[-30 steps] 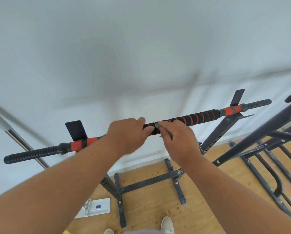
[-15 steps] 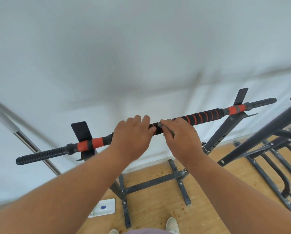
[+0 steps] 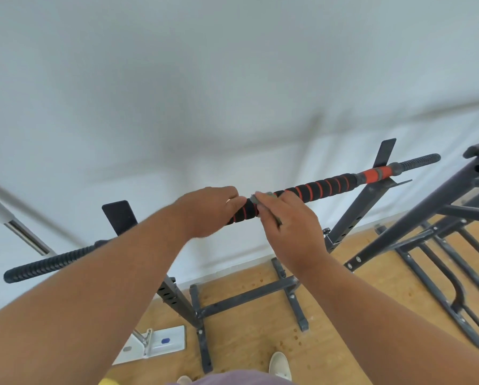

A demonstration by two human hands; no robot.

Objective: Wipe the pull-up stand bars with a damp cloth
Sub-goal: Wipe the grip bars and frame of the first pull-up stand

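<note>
White wall [image 3: 232, 79] behind, wooden floor [image 3: 260, 334] below. Black-and-orange foam-wrapped pull-up bar [image 3: 324, 187] running from lower left up to upper right across two dark uprights, on a grey steel base frame [image 3: 246, 297]. Left hand [image 3: 209, 211] curled over the bar near its middle, fingers wrapped around the foam. Right hand [image 3: 288, 220] just beside it on the bar, touching or nearly touching the left, fingers curled and pinching a small grey cloth [image 3: 263, 198] against the foam; only a scrap of the cloth showing between thumb and fingers, plus a thin edge along the hand. Short stretch of striped foam visible between the two hands. Second dark stand [image 3: 427, 226] at far right. White plate with a blue mark [image 3: 160, 343] on the floor at lower left. Two pale shoe tips at bottom edge, the right one [image 3: 280, 362] clearer. Two hands, one cloth, no containers to report.
</note>
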